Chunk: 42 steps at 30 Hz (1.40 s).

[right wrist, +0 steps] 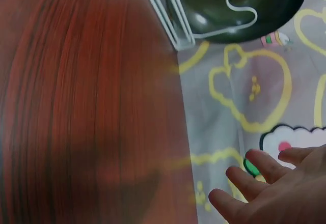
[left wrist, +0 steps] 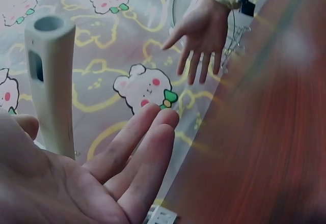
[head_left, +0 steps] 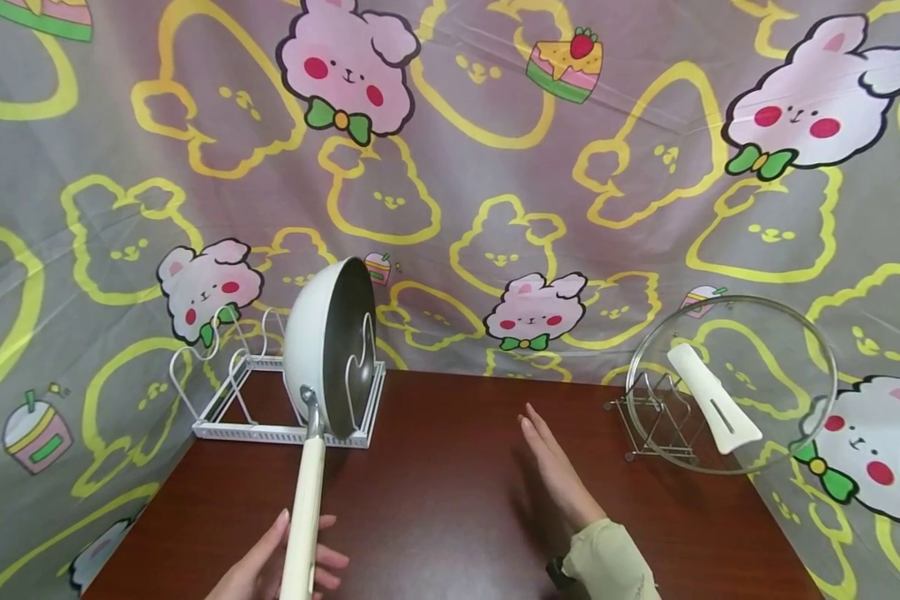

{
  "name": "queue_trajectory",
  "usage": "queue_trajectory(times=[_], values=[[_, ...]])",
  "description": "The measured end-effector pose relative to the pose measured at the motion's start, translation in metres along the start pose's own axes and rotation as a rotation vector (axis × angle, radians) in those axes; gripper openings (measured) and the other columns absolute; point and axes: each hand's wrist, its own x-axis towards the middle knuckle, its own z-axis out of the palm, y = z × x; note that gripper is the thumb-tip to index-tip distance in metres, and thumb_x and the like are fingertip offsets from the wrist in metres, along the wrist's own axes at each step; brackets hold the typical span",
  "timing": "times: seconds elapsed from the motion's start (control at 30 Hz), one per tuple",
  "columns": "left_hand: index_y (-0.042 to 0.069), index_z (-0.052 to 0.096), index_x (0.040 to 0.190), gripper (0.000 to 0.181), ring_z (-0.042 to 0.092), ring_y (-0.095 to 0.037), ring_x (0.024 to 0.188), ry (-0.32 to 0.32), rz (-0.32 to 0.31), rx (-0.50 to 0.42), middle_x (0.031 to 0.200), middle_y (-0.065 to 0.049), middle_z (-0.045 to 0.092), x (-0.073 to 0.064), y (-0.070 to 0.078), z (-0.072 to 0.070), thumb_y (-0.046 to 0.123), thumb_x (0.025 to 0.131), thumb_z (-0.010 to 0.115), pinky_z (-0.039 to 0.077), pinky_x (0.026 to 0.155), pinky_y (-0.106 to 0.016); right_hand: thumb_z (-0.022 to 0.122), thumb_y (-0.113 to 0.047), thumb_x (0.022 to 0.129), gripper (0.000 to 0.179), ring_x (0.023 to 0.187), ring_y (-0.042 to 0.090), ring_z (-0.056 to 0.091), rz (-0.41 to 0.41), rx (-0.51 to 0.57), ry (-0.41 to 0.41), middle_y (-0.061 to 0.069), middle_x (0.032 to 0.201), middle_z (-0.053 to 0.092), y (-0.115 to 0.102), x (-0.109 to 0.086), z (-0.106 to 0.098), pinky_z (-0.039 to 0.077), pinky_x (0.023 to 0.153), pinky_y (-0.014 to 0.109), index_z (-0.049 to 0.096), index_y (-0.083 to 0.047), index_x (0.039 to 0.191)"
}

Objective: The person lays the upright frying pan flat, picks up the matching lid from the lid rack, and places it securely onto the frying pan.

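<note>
A white frying pan [head_left: 303, 342] with a dark inside stands on its edge in a white wire rack [head_left: 225, 432] at the left. Its long cream handle [head_left: 305, 508] points toward me. Around the handle's near end lies my left hand [head_left: 257, 568], fingers spread and apart from it. In the left wrist view the handle [left wrist: 53, 91] rises beside the palm, with the fingers extended. My right hand [head_left: 558, 475] hovers over the table's middle right, fingers straight, holding nothing. A glass lid [head_left: 783, 367] with a cream handle [head_left: 712, 400] stands upright in a small metal rack [head_left: 648, 450].
The dark red-brown wooden table [head_left: 450, 500] runs back to a grey cloth [head_left: 450, 183] printed with rabbits, which hangs behind and on both sides. White wire loops [head_left: 232, 350] stick up from the left rack beside the pan. The lid reaches past the table's right edge.
</note>
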Motion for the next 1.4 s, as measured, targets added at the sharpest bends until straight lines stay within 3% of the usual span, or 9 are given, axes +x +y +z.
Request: queue_trajectory(times=[0.23,0.37,0.57,0.77,0.93,1.17,1.4], values=[[0.029,0.054,0.143,0.065,0.064,-0.022,0.127,-0.026,-0.019,-0.087,0.14,-0.008,0.065,0.003,0.001,0.014,0.052,0.109,0.004,0.046,0.113,-0.04,0.039,-0.061,0.106,0.079,0.158,0.039,0.02,0.023,0.093,-0.079,0.017,0.168,0.031,-0.01,0.002,0.024,0.009,0.125,0.067,0.018,-0.015,0.166],[0.028,0.053,0.142,0.062,0.065,-0.023,0.125,-0.004,-0.002,-0.084,0.137,-0.01,0.066,0.004,0.001,0.017,0.052,0.11,0.006,0.048,0.112,-0.04,0.037,-0.061,0.107,0.082,0.155,0.044,0.026,0.02,0.19,-0.141,0.022,0.165,0.033,-0.015,0.003,0.037,0.014,0.126,0.064,0.013,-0.008,0.165],[0.025,0.052,0.145,0.064,0.067,-0.024,0.121,-0.033,0.059,-0.046,0.131,-0.009,0.069,0.006,0.001,0.022,0.045,0.11,0.002,0.05,0.109,-0.039,0.037,-0.063,0.106,0.086,0.153,0.047,0.03,0.048,0.286,-0.227,0.024,0.164,0.034,-0.021,0.008,0.059,0.022,0.125,0.063,0.011,-0.006,0.165],[0.025,0.052,0.139,0.052,0.069,-0.023,0.112,0.087,0.033,0.036,0.122,-0.009,0.072,0.008,0.0,0.025,0.046,0.112,0.013,0.054,0.102,-0.039,0.043,-0.076,0.097,0.098,0.15,0.046,0.036,0.118,0.307,-0.292,0.02,0.162,0.04,-0.03,0.012,0.079,0.028,0.121,0.065,0.019,-0.01,0.164],[0.024,0.056,0.133,0.047,0.072,-0.019,0.098,0.179,0.053,0.116,0.109,-0.006,0.075,0.01,-0.002,0.027,0.041,0.113,0.017,0.058,0.09,-0.034,0.045,-0.079,0.093,0.103,0.147,0.048,0.04,0.152,0.332,-0.331,0.021,0.16,0.043,-0.039,0.012,0.095,0.031,0.119,0.066,0.019,-0.009,0.164],[0.025,0.061,0.127,0.048,0.071,-0.009,0.077,0.211,0.145,0.231,0.091,0.003,0.074,0.015,-0.005,0.03,0.031,0.115,0.015,0.058,0.071,-0.022,0.045,-0.079,0.093,0.103,0.145,0.047,0.044,0.153,0.361,-0.365,0.02,0.157,0.047,-0.047,0.012,0.111,0.034,0.119,0.064,0.023,-0.008,0.163],[0.027,0.062,0.12,0.042,0.064,-0.006,0.071,0.257,0.14,0.25,0.083,0.007,0.07,0.013,-0.008,0.03,0.029,0.115,0.02,0.052,0.066,-0.019,0.043,-0.074,0.098,0.098,0.141,0.046,0.049,0.158,0.399,-0.393,0.021,0.154,0.05,-0.051,0.011,0.126,0.041,0.115,0.062,0.022,-0.004,0.162]])
